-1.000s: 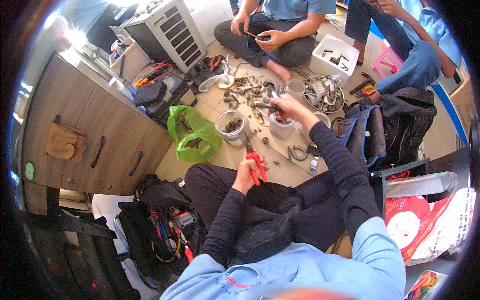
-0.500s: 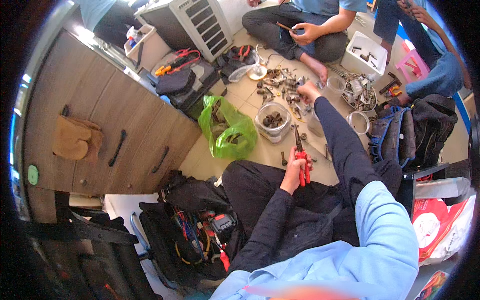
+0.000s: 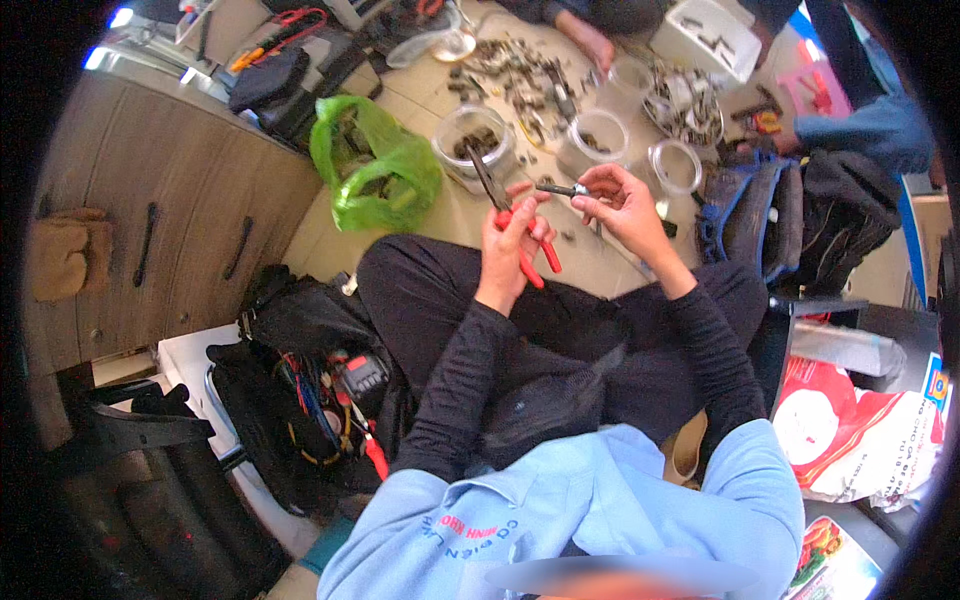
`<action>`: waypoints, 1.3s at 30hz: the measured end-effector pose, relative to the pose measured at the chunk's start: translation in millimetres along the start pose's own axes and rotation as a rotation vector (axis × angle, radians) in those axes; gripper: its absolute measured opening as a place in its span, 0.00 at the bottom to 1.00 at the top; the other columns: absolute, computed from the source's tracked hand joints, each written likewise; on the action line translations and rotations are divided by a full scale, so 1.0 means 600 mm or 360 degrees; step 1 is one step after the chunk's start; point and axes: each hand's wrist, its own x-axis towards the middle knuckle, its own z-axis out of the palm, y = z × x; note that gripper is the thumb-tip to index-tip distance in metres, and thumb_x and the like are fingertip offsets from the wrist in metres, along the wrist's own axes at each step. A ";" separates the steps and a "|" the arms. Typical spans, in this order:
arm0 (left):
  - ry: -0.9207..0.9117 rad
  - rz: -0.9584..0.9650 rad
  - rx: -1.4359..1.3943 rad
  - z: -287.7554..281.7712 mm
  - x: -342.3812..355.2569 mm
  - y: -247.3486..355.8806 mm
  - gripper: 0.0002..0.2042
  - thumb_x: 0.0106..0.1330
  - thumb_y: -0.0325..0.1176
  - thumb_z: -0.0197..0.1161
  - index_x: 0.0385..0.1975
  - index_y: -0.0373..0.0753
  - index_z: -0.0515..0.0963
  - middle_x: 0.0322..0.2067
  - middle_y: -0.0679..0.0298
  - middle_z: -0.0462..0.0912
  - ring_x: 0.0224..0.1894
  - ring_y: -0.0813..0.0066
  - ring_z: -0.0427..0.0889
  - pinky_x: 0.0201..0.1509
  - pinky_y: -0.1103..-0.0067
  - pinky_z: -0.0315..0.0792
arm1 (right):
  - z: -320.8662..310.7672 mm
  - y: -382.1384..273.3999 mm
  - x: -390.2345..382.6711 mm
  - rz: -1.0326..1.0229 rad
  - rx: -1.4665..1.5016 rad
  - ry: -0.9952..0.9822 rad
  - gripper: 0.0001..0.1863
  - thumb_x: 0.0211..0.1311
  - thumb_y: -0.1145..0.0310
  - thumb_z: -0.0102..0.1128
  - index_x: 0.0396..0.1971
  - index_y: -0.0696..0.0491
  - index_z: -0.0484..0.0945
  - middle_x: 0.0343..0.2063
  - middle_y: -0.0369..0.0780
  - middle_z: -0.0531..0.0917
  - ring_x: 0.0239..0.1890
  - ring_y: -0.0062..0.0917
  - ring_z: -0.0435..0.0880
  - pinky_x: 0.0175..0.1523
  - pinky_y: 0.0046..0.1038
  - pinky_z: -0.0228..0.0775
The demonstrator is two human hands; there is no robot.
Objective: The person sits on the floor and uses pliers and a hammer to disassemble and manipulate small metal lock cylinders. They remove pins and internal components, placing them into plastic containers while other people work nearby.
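Observation:
My left hand (image 3: pixel 507 252) is closed round the red-handled long-nose pliers (image 3: pixel 488 182), whose dark jaws point up and away. In my right hand (image 3: pixel 628 212) is a bolt (image 3: pixel 556 189), pinched between thumb and fingers. Its dark shaft points left toward my left fingertips, and a shiny metal part sits at the end by my right fingers. The pliers' jaws are apart from the bolt. Just beyond the pliers stands a clear tub (image 3: pixel 449 172) of brownish metal pieces. Another clear tub (image 3: pixel 578 163) with a few pieces inside stands beyond my right hand.
Loose metal parts (image 3: pixel 530 82) lie spread across the tiled floor. A green plastic bag (image 3: pixel 370 195) stands left, near the wooden drawers (image 3: pixel 190 200). Right are a heaped round container (image 3: pixel 685 105), a clear tub (image 3: pixel 676 168) and a black backpack (image 3: pixel 845 205). Another person's foot (image 3: pixel 588 42) is ahead.
My right hand has come back from the pile of parts and now holds the bolt near my left hand. The pliers have tilted leftward. The whole view has shifted.

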 end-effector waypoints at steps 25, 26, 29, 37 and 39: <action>0.0081 0.0147 0.0072 -0.032 0.007 0.016 0.15 0.63 0.21 0.62 0.49 0.35 0.70 0.40 0.57 0.78 0.32 0.76 0.73 0.38 0.76 0.69 | -0.042 0.043 -0.050 0.0435 0.0434 -0.0082 0.16 0.68 0.68 0.57 0.50 0.61 0.77 0.35 0.38 0.82 0.38 0.19 0.82 0.43 0.28 0.82; 0.0079 0.0110 0.0133 -0.030 0.001 0.013 0.15 0.63 0.21 0.62 0.49 0.35 0.70 0.39 0.56 0.78 0.31 0.76 0.73 0.37 0.75 0.69 | -0.046 0.020 -0.050 0.0374 0.0597 -0.0007 0.17 0.68 0.68 0.58 0.52 0.60 0.76 0.38 0.38 0.81 0.39 0.19 0.81 0.46 0.30 0.81; 0.0119 -0.0018 0.0293 -0.023 -0.001 -0.006 0.16 0.62 0.21 0.63 0.49 0.33 0.69 0.39 0.54 0.78 0.31 0.75 0.74 0.36 0.75 0.69 | -0.085 -0.003 -0.049 0.0088 0.1089 0.0306 0.16 0.67 0.70 0.58 0.51 0.61 0.76 0.40 0.41 0.81 0.38 0.22 0.81 0.46 0.32 0.81; 0.0076 -0.0113 0.0409 -0.021 0.006 -0.025 0.18 0.61 0.21 0.64 0.49 0.31 0.67 0.36 0.55 0.77 0.32 0.71 0.76 0.37 0.72 0.71 | -0.340 -0.066 0.134 -0.0512 0.0499 0.1110 0.07 0.66 0.70 0.59 0.40 0.57 0.77 0.34 0.37 0.82 0.35 0.22 0.82 0.44 0.29 0.80; 0.0107 -0.0165 0.0472 -0.044 0.015 -0.034 0.18 0.61 0.21 0.64 0.49 0.30 0.67 0.36 0.56 0.77 0.31 0.72 0.76 0.37 0.72 0.71 | -0.427 -0.107 0.211 -0.0488 0.0154 0.1160 0.11 0.64 0.66 0.60 0.41 0.56 0.76 0.36 0.39 0.82 0.36 0.26 0.82 0.43 0.31 0.77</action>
